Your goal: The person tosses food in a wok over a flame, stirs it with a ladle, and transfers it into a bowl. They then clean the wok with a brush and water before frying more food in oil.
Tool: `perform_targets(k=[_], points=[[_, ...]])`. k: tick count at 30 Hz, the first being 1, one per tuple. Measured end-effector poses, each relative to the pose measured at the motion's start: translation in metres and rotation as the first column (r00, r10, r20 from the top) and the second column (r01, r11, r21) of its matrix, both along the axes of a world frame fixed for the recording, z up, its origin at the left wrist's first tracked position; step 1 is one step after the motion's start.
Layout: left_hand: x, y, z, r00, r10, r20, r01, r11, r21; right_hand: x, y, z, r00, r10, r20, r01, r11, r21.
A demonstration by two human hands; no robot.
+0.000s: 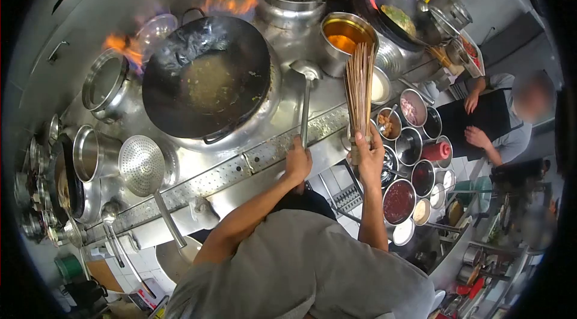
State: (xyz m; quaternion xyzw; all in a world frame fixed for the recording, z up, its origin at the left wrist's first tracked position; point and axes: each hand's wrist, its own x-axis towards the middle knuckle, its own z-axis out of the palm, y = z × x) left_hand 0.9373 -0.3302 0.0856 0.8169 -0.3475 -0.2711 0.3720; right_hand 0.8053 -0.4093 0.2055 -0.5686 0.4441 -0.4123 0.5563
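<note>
My left hand [298, 162] grips the long handle of a steel ladle [306, 72], whose bowl rests on the stove top to the right of a big black wok [207, 75]. The wok holds a thin yellowish liquid, and flames lick up behind it. A bamboo wok brush [360, 87] stands upright in my right hand [368, 159], bristles up, in front of a steel pot of orange oil [345, 35].
Round seasoning bowls [399, 202] crowd the right side. A perforated skimmer [142, 165] lies on the stove's front ledge at left. Steel pots [106, 81] ring the wok. Another person [502, 120] in a dark apron stands at right by a second flaming wok [390, 18].
</note>
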Motion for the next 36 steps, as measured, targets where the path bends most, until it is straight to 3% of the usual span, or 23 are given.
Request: perform_targets(k=[2, 7, 11, 13, 16, 18, 20, 21, 22, 25, 26, 27, 28, 30, 32, 33, 34, 36], points=[[-0.013, -0.013, -0.001, 1.0, 0.018, 0.0, -0.018, 0.998, -0.052, -0.009, -0.006, -0.003, 1.0, 0.019, -0.02, -0.018, 0.999, 0.033], [-0.026, -0.044, -0.012, 0.971, -0.228, 0.079, 0.216, 0.966, 0.14, -0.014, -0.017, -0.016, 0.998, 0.028, 0.063, -0.037, 0.99, 0.14], [-0.025, -0.052, -0.02, 0.979, -0.204, -0.016, 0.204, 0.96, 0.19, -0.01, -0.031, -0.014, 0.981, 0.118, 0.152, -0.151, 0.961, 0.232], [-0.021, -0.04, -0.005, 0.946, -0.32, 0.045, 0.314, 0.943, 0.11, -0.004, -0.038, -0.006, 0.95, 0.204, 0.237, -0.266, 0.926, 0.269], [-0.006, -0.01, -0.009, 0.952, -0.293, 0.084, 0.291, 0.956, 0.035, 0.02, -0.048, 0.014, 0.838, 0.319, 0.443, -0.464, 0.844, 0.271], [0.013, 0.017, 0.013, 0.96, -0.27, 0.07, 0.272, 0.962, -0.026, 0.045, -0.06, 0.029, 0.818, 0.398, 0.415, -0.53, 0.801, 0.277], [0.027, 0.048, 0.028, 0.971, -0.238, 0.023, 0.239, 0.963, -0.122, 0.079, -0.069, 0.041, 0.756, 0.654, 0.028, -0.652, 0.748, 0.124], [0.033, 0.063, 0.033, 0.974, -0.208, 0.089, 0.221, 0.96, -0.174, 0.102, -0.071, 0.048, 0.668, 0.734, -0.124, -0.738, 0.674, 0.016], [0.039, 0.073, 0.044, 0.976, -0.197, 0.095, 0.212, 0.961, -0.178, 0.128, -0.07, 0.042, 0.621, 0.73, -0.285, -0.784, 0.585, -0.208], [0.052, 0.093, 0.079, 0.985, 0.138, 0.101, -0.118, 0.976, -0.181, 0.206, -0.04, 0.065, 0.283, 0.589, -0.757, -0.953, 0.262, -0.152], [0.061, 0.098, 0.093, 0.984, 0.146, 0.1, -0.125, 0.973, -0.192, 0.235, -0.029, 0.062, 0.131, 0.476, -0.869, -0.987, 0.149, -0.067], [0.073, 0.103, 0.108, 0.898, 0.27, 0.348, -0.188, 0.949, -0.252, 0.266, -0.021, 0.039, 0.126, 0.427, -0.896, -0.991, 0.101, -0.091], [0.085, 0.107, 0.116, 0.734, 0.385, 0.559, -0.233, 0.916, -0.325, 0.296, -0.013, 0.011, 0.123, 0.374, -0.919, -0.992, 0.051, -0.112], [0.11, 0.109, 0.11, 0.737, 0.402, 0.543, -0.214, 0.901, -0.377, 0.352, 0.014, -0.009, 0.275, 0.251, -0.928, -0.956, 0.179, -0.235], [0.122, 0.115, 0.097, 0.743, 0.422, 0.52, -0.202, 0.882, -0.427, 0.37, 0.031, -0.014, 0.323, 0.218, -0.921, -0.936, 0.215, -0.277], [0.128, 0.118, 0.092, 0.796, 0.325, 0.511, -0.14, 0.92, -0.366, 0.38, 0.038, -0.015, 0.382, 0.197, -0.903, -0.908, 0.263, -0.327], [0.133, 0.12, 0.088, 0.84, 0.223, 0.494, -0.072, 0.949, -0.306, 0.374, 0.045, -0.003, 0.383, 0.189, -0.904, -0.909, 0.253, -0.332], [0.135, 0.121, 0.081, 0.832, 0.239, 0.501, -0.062, 0.936, -0.345, 0.331, 0.056, 0.031, 0.219, 0.219, -0.951, -0.973, 0.119, -0.196]])
